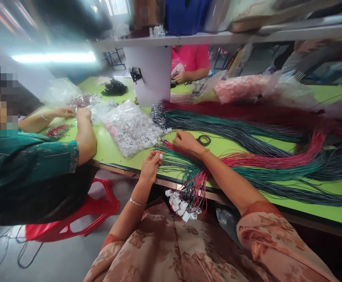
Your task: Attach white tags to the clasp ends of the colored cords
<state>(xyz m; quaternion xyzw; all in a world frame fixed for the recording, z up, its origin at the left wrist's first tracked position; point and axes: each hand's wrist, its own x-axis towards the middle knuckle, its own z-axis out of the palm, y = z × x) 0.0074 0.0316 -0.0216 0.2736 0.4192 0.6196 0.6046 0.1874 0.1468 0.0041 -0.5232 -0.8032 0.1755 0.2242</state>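
Note:
Pinched in the fingertips of my left hand is a small white connector housing. My right hand is curled closed above the tips of the red wires; what its fingers hold, if anything, is hidden. Bundles of green wires and black wires lie along the table under my right forearm. Wires with white connectors on their ends hang over the table edge in front of me. A clear plastic bag full of white connectors lies beyond my left hand.
A roll of black tape lies beside my right wrist. More dark red wires stretch behind. On the left a co-worker in a green top works at the table, near a red stool. A shelf spans above; another person sits opposite.

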